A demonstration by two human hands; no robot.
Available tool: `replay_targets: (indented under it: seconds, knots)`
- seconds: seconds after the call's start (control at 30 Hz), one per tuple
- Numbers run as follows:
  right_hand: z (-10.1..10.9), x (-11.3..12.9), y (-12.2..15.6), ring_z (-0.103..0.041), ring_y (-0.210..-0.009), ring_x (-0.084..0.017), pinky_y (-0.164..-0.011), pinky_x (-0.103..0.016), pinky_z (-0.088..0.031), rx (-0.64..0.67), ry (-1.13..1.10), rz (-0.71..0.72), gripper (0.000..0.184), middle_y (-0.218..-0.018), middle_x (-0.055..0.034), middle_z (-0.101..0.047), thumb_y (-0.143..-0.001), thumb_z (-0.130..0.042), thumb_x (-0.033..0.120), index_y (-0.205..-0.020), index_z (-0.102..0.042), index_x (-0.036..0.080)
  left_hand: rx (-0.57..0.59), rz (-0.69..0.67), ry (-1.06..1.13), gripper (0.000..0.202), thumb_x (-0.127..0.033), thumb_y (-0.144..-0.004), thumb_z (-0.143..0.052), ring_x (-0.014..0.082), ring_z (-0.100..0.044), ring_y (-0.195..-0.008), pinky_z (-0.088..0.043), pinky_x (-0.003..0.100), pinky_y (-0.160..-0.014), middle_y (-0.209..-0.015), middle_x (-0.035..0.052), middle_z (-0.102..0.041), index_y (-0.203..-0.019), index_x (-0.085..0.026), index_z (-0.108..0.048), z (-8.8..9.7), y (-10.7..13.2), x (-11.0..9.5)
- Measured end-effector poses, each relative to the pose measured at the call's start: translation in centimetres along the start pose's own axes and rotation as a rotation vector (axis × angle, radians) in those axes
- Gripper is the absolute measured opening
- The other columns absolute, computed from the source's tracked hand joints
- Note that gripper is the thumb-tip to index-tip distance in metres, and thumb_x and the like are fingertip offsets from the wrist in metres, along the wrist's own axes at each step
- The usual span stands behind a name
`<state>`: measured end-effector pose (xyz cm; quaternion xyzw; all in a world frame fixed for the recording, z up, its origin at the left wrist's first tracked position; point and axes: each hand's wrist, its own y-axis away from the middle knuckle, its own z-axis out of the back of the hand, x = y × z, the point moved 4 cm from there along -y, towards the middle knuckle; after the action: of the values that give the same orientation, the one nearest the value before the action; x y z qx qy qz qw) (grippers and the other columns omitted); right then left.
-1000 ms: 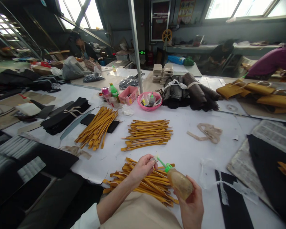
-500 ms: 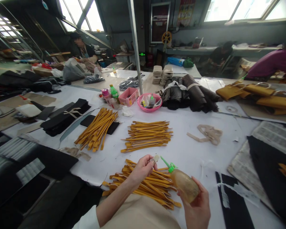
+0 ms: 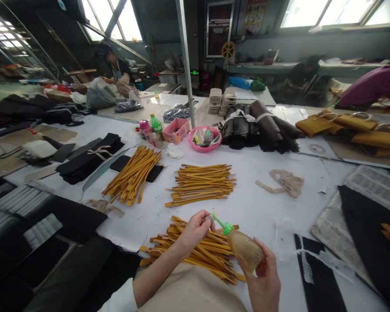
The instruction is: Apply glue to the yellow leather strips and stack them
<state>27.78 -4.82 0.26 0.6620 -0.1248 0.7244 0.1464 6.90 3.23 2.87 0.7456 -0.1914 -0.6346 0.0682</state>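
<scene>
My left hand pinches a small pale piece, too small to name more closely. In my right hand is a glue bottle, tilted, with amber contents and a green nozzle. The nozzle's tip meets the pale piece or lies right in front of it. Beneath both hands lies a loose pile of mustard-yellow leather straps. A neater row of the same straps lies just beyond, and another heap is to the left, partly on a black piece.
Farther back stand a pink basket, a pink box and a green bottle near a metal pole. A beige ribbon and black sheets lie to the right. Several people work around the room.
My right hand has brought the glue bottle left and slightly up, so its nozzle tip now reaches the pale piece. My left hand has stayed nearly still.
</scene>
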Motion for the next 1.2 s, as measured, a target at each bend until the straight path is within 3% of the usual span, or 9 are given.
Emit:
replay_targets:
  seconds: [0.2, 0.43, 0.57, 0.7, 0.87, 1.0, 1.2]
  knots:
    - [0.6, 0.5, -0.1, -0.069, -0.096, -0.024, -0.079, -0.032, -0.059, 0.050, 0.071, 0.026, 0.061, -0.121, -0.0091, -0.066, -0.070, -0.083, 0.035, -0.125, -0.058, 0.023, 0.018, -0.015, -0.032, 0.021, -0.037, -0.090, -0.055, 0.0065, -0.031, -0.050, -0.020, 0.022, -0.047, -0.074, -0.0009, -0.059, -0.087, -0.017, -0.053, 0.3, -0.2, 0.7]
    - [0.8, 0.8, -0.5, -0.066, -0.103, -0.024, -0.086, -0.031, -0.056, -0.089, 0.019, 0.032, 0.064, -0.123, -0.0083, -0.064, -0.068, -0.085, 0.034, -0.125, -0.057, 0.024, -0.002, -0.008, -0.043, 0.022, -0.038, -0.090, -0.054, 0.0064, -0.031, -0.050, -0.020, 0.022, -0.047, -0.072, -0.0023, -0.058, -0.087, -0.017, -0.052, 0.2, -0.2, 0.1]
    - [-0.1, 0.2, -0.3, -0.066, -0.100, -0.025, -0.083, -0.032, -0.056, -0.023, 0.018, -0.029, 0.064, -0.121, -0.0086, -0.065, -0.066, -0.086, 0.036, -0.123, -0.058, 0.023, -0.008, 0.011, -0.032, 0.024, -0.040, -0.090, -0.054, 0.0059, -0.030, -0.049, -0.020, 0.022, -0.046, -0.073, -0.0023, -0.058, -0.086, -0.017, -0.051, 0.0, -0.3, 0.0]
    - [-0.2, -0.1, -0.5, -0.065, -0.101, -0.026, -0.081, -0.034, -0.056, -0.140, -0.057, -0.089, 0.069, -0.119, -0.0084, -0.065, -0.064, -0.086, 0.038, -0.125, -0.057, 0.023, 0.000, 0.042, -0.013, 0.024, -0.040, -0.089, -0.056, 0.0058, -0.030, -0.049, -0.020, 0.022, -0.046, -0.071, -0.0032, -0.056, -0.087, -0.017, -0.050, -0.1, -0.3, -0.3]
    - [-0.9, -0.7, -0.9, -0.066, -0.098, -0.027, -0.075, -0.035, -0.058, -0.041, -0.114, -0.157, 0.070, -0.119, -0.0086, -0.065, -0.064, -0.087, 0.038, -0.126, -0.056, 0.024, 0.021, 0.049, 0.013, 0.024, -0.040, -0.088, -0.056, 0.0056, -0.029, -0.049, -0.019, 0.022, -0.046, -0.070, -0.0038, -0.056, -0.086, -0.017, -0.049, -0.3, -0.4, -0.5]
    - [-0.7, -0.5, -1.2, -0.067, -0.094, -0.025, -0.077, -0.035, -0.057, -0.145, -0.139, -0.142, 0.068, -0.114, -0.0073, -0.067, -0.068, -0.085, 0.038, -0.127, -0.055, 0.024, 0.020, 0.048, 0.002, 0.023, -0.040, -0.090, -0.056, 0.0057, -0.029, -0.049, -0.019, 0.022, -0.046, -0.073, -0.0024, -0.058, -0.089, -0.017, -0.049, -0.2, -0.6, -0.2]
    - [-1.3, 0.0, -1.6, -0.066, -0.099, -0.027, -0.080, -0.038, -0.057, -0.014, -0.091, -0.159, 0.068, -0.120, -0.0087, -0.064, -0.067, -0.086, 0.037, -0.126, -0.056, 0.024, 0.012, -0.016, -0.103, 0.017, -0.033, -0.090, -0.054, 0.0072, -0.032, -0.051, -0.023, 0.022, -0.049, -0.070, -0.0020, -0.058, -0.088, -0.017, -0.053, 0.1, -1.1, 0.3]
